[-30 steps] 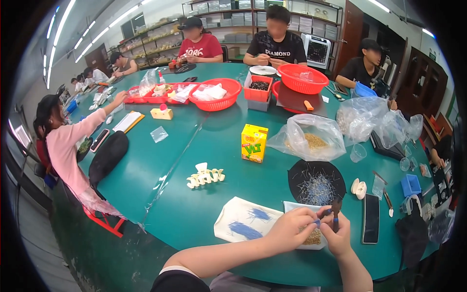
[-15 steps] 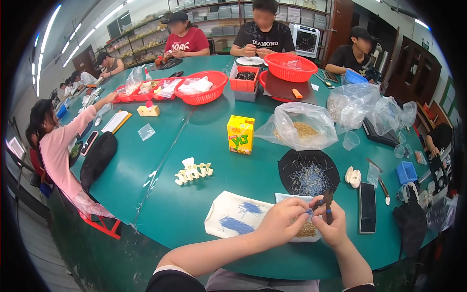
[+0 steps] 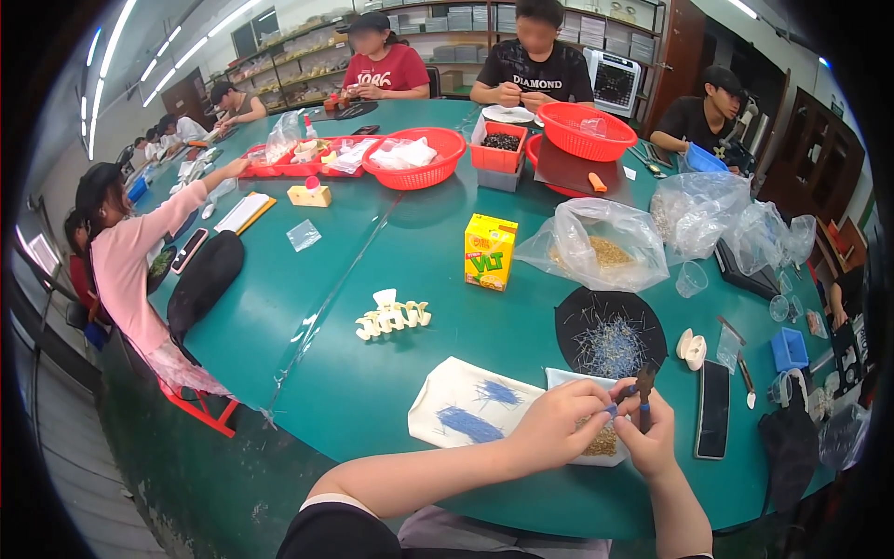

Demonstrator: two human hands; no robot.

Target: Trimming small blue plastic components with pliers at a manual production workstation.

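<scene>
My left hand and my right hand meet close together over a small white tray of tan bits at the near edge of the green table. The right hand holds a small dark tool upright. The left hand's fingertips pinch a tiny blue-tipped piece against that tool. A white sheet with two heaps of thin blue pins lies just left of the hands. Behind them a black round mat carries a scatter of thin pins.
A cream hair claw, a yellow juice carton and clear bags of tan bits lie mid-table. A black phone lies right of my hands. Red baskets stand farther back. Several people sit around the table.
My view has shifted slightly, so the table's things sit a little lower and nearer. Both hands stay together over the tray, still working the small tool.
</scene>
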